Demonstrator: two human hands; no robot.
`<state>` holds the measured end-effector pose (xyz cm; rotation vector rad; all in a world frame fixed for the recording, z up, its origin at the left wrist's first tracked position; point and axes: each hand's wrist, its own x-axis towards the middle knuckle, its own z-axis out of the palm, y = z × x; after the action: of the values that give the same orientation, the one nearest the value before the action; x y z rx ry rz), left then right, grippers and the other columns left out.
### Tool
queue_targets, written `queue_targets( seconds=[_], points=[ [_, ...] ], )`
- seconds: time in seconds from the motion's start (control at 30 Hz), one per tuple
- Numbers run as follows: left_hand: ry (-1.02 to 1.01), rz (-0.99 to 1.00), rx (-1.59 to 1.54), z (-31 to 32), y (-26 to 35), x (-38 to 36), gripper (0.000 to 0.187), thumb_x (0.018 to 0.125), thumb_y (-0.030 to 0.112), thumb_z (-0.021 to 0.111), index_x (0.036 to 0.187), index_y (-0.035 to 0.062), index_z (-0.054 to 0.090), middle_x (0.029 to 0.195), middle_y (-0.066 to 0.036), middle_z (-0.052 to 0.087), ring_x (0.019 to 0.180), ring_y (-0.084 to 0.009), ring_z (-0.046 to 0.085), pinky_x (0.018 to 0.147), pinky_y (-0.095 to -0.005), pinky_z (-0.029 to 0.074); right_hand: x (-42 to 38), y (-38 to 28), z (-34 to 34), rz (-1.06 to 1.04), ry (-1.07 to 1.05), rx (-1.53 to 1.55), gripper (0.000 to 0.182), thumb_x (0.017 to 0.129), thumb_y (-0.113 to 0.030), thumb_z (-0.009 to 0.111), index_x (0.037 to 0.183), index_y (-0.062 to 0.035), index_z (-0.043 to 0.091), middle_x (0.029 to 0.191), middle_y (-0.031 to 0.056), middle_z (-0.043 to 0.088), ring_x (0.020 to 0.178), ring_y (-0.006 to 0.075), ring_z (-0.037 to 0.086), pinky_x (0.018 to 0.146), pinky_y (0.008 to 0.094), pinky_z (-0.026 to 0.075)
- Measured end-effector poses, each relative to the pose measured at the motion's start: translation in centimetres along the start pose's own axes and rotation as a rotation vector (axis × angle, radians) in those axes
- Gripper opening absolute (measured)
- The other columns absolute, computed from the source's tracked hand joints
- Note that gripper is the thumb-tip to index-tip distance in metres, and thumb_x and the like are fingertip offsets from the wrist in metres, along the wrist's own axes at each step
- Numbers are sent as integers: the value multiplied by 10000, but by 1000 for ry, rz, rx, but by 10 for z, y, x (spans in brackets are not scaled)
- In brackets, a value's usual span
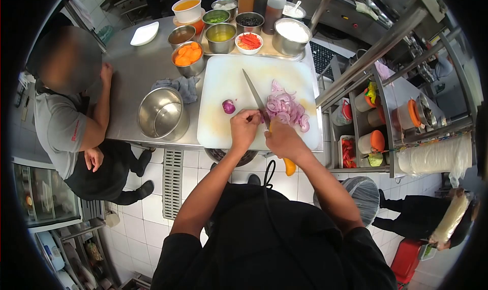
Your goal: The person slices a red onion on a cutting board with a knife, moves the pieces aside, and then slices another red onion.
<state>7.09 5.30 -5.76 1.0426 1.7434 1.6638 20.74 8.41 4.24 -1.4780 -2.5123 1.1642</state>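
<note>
My right hand [285, 138] is wrapped around the yellow handle of a kitchen knife [253, 87]; its blade points away over the white cutting board [213, 96]. Close to the blade's left side, my left hand [245, 129] has its fingers curled together, with a bit of purple at the fingertips that looks like red onion; most of it is hidden. Right of the blade lies a loose heap of sliced red onion [285, 107]. A small red onion piece [229, 106] sits apart on the board's left half.
An empty steel pot [161, 113] and a grey cloth [179, 88] are left of the board. Behind stand sliced carrots [188, 54], red strips in a bowl [249, 41], a pot of white contents [292, 30] and sauce bottles [275, 10]. A co-worker [76, 102] is at the left.
</note>
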Motion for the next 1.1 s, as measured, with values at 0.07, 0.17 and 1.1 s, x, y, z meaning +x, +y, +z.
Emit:
queue_targets(
  seconds=[0.07,0.17,1.1],
  points=[
    [22,10,10,1,2,-1,150,871,29,689,985,-55,739,849,-97,743,740,-109,662,700,-253,530,11,11,17,-10,46,-31,296,920,-188,540,1104,40,496,976,317,654,952,491,642,835,545,500],
    [73,32,47,2,9,-2,117,839,33,706,928,-35,739,798,-141,708,658,-176,675,632,-295,521,20,11,23,-15,65,-47,294,918,-188,538,1099,41,497,998,317,652,1006,497,622,885,558,476],
    [-64,326,283,-51,-13,26,248,784,13,726,1030,46,718,1119,-117,657,958,-273,631,788,-349,556,-7,40,10,-12,112,60,387,953,-259,578,1177,37,469,879,338,652,876,528,630,793,561,492]
  ],
)
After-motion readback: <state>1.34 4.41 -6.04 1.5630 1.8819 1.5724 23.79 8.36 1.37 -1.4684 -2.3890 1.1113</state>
